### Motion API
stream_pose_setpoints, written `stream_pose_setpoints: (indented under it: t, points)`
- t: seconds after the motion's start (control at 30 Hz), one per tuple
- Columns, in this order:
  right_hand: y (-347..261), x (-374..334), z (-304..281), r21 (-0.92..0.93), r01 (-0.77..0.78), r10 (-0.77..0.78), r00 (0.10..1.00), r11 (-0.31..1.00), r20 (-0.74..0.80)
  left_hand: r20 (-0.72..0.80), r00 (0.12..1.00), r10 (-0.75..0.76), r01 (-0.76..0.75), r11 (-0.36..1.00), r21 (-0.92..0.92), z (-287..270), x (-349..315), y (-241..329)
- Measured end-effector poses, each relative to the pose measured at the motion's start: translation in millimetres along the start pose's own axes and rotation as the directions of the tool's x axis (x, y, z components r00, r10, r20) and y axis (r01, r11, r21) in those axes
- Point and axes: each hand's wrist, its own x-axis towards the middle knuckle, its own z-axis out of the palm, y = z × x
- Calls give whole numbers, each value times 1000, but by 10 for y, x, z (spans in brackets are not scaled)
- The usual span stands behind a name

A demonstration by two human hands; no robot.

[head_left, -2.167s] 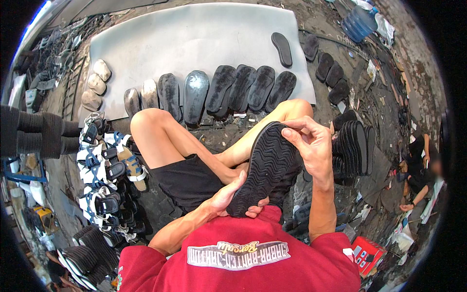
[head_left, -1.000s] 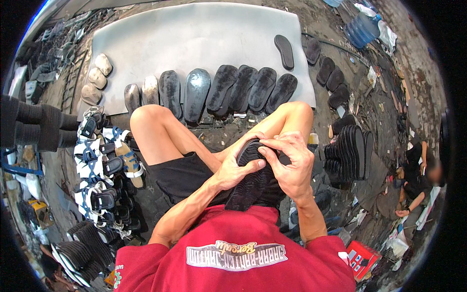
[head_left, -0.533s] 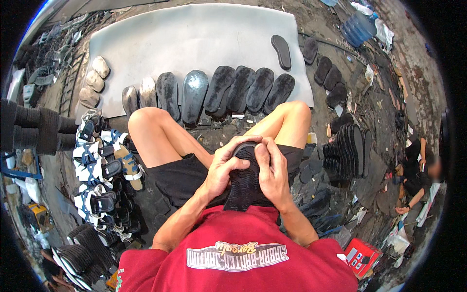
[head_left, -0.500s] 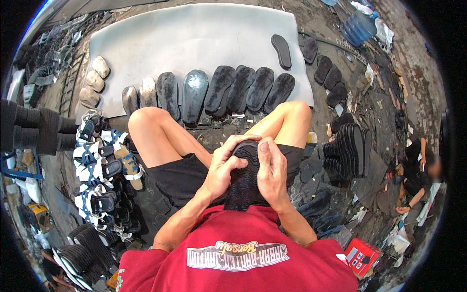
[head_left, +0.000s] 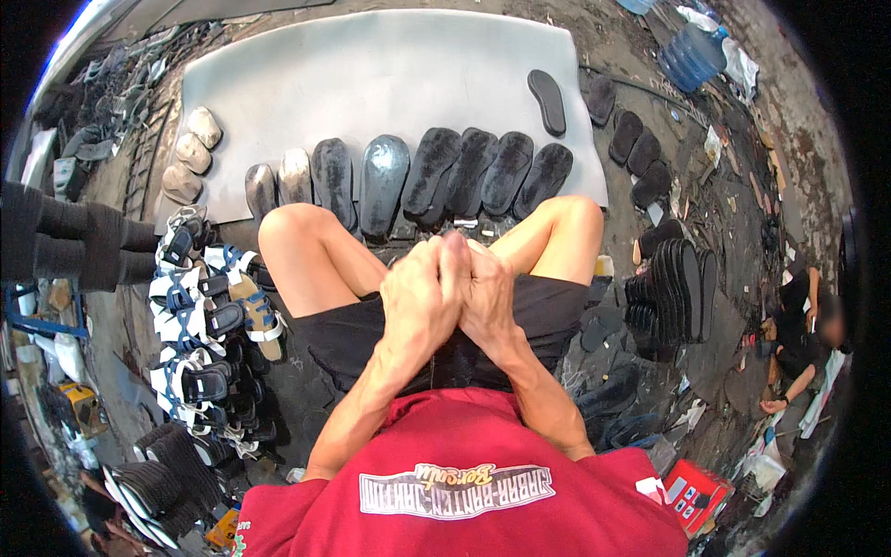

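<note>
My left hand (head_left: 419,295) and my right hand (head_left: 487,292) are closed and pressed together above my lap, fingers curled and thumbs side by side. Between them is the black ridged sandal sole seen half a second ago, almost wholly hidden by the hands now. Beyond my knees, a row of dark fuzzy insoles (head_left: 476,172) lies along the near edge of a pale sheet (head_left: 371,74). A shiny-topped insole (head_left: 384,181) is among them, and a single smooth black sole (head_left: 548,102) lies farther back on the right.
White-and-blue sandals (head_left: 190,325) are piled at my left. Stacked black soles (head_left: 682,292) stand at my right, near a red box (head_left: 694,497). Loose dark pads (head_left: 636,144) lie beside the sheet. A blue water jug (head_left: 691,56) is far right; another person (head_left: 798,325) sits at the right edge.
My hands have turned over and come together, covering the ridged sole that showed between them before. The whole view has shifted slightly.
</note>
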Motion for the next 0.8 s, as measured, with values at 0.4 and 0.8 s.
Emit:
stream_pose_setpoints:
  t: [0.4,0.8]
  points:
    - [334,-206,194,35,-359,360,923,933,-133,-289,910,-297,187,917,-352,310,2,-468]
    - [398,-85,245,51,-391,394,909,919,-136,-137,904,-405,350,885,-309,617,-237,-854]
